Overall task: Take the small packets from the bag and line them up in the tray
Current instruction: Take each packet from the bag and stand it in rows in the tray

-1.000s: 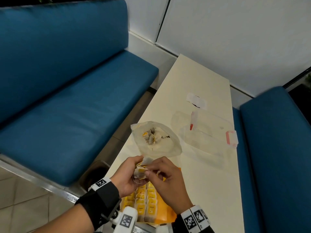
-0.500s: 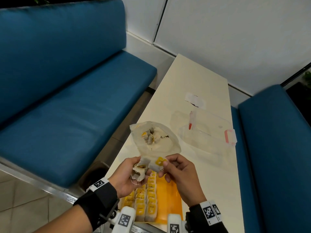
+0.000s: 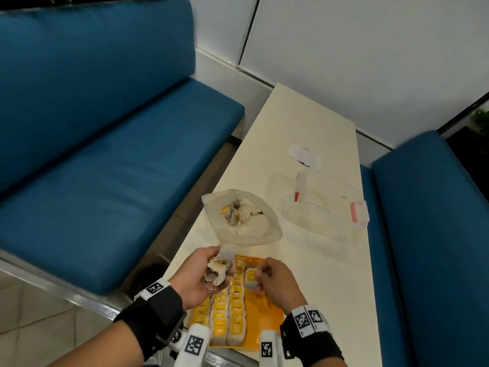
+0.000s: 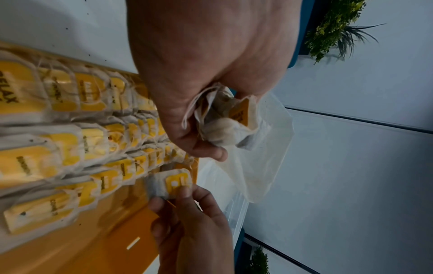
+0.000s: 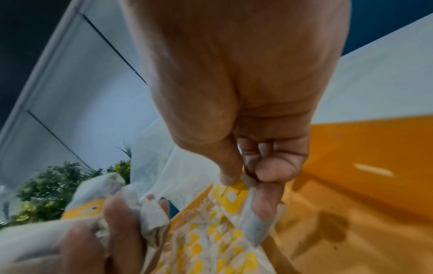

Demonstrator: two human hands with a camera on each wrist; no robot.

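An orange tray [image 3: 264,319] lies at the table's near edge, with rows of small white packets [image 3: 234,311] with yellow tags filling its left part. My left hand [image 3: 211,274] grips a loose bunch of packets [image 4: 225,120] above the tray's far left corner. My right hand [image 3: 267,280] pinches one packet [image 3: 250,278] by its yellow tag, just over the tray beside the rows; the same packet [image 4: 173,182] shows in the left wrist view. The translucent bag [image 3: 240,218] lies open behind the tray with several packets inside.
A clear plastic box [image 3: 322,205] with red clips stands to the right of the bag. A white paper scrap [image 3: 304,156] lies farther back. Blue benches [image 3: 105,144] flank the narrow cream table [image 3: 330,287]. A dark bin [image 3: 148,271] sits below the table's left edge.
My right hand has pulled one packet out of the bunch in the left hand and carried it right and down toward the tray. The left hand stays put with the bunch.
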